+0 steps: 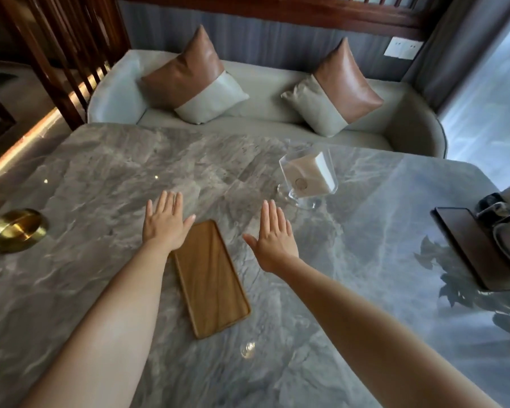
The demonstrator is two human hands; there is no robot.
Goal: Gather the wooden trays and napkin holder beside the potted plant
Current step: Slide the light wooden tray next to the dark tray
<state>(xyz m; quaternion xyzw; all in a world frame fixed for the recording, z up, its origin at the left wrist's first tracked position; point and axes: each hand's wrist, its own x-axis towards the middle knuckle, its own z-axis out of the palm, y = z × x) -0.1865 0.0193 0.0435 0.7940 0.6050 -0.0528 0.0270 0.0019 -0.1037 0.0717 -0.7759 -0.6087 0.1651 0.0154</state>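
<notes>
Both the left hand [165, 223] and right hand [274, 237] hover flat, fingers extended, empty, flanking the wooden tray [211, 278].

Both your arms reach forward, bare from elbow to wrist, running in from the lower corners and converging slightly. Your left hand [166, 223] is flat, palm down, fingers straight and close together, thumb spread out to the right. Your right hand [273, 238] is flat too, palm down, fingers together pointing away from you, thumb spread out to the left. The hands are apart, level with each other, the left a little further forward. Neither grasps anything.
</notes>
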